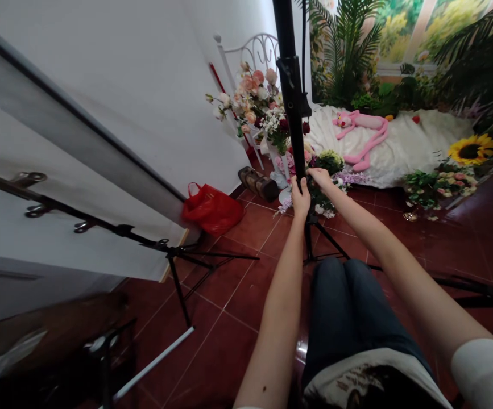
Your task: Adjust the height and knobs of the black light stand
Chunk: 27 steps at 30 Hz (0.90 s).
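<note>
A black light stand (292,96) rises upright in front of me, with a black cable hanging along its upper part. My left hand (301,199) is closed around the lower pole, thumb pointing up. Just to its right, my right hand (319,177) is closed with its fingertips against the pole. Whether it pinches a knob there is hidden. Below both hands, the stand's legs (328,237) spread over the red tiles, close to my knees. Artificial flowers (331,162) show directly behind my hands.
On the left, another black tripod (181,255) carries a crossbar with clamps. A red bag (212,210) lies against the wall. Behind the stand is a white-draped platform (421,142) with a pink plush toy (368,121); a sunflower (472,150) stands at right.
</note>
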### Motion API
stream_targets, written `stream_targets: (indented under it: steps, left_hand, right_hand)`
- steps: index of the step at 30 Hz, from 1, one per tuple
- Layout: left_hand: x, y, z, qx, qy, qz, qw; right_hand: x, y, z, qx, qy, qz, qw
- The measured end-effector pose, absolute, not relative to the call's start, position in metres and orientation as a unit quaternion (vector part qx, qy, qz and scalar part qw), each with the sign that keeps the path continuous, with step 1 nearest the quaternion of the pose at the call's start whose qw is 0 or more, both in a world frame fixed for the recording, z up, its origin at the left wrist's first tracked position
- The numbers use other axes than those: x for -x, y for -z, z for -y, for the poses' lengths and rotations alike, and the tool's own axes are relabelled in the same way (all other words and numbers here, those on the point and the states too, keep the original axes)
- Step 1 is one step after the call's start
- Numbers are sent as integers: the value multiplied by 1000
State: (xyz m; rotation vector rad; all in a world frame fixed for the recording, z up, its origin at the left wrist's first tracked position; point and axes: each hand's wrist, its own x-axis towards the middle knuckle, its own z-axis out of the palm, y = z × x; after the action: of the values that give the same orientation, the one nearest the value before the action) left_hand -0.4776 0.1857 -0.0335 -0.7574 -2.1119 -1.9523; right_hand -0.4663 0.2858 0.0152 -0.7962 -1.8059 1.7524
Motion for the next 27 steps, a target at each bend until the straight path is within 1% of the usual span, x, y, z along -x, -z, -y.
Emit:
stream_targets:
  steps: [5, 8, 12, 16, 21, 27]
  left_hand:
    - [476, 32, -184, 269, 652, 702, 91]
    - [476, 31, -184, 267, 651, 705, 93]
    - [477, 32, -184, 274, 654, 699, 92]
    - [478, 34, -186, 264, 654, 703, 93]
    - [478, 34, -187, 255, 656, 704, 97]
    - [476, 31, -185, 252, 661, 704, 65]
  right_hand:
    - [440, 8, -276, 190, -838, 480, 178]
    - [437, 23, -271, 136, -872, 428, 192]
    - [450, 33, -260, 108, -875, 399, 253]
    - [460, 29, -256, 128, -868, 372, 302]
    - [459, 16, -261, 219, -847, 382, 298]
    - [458, -4, -260, 304, -788, 435, 312]
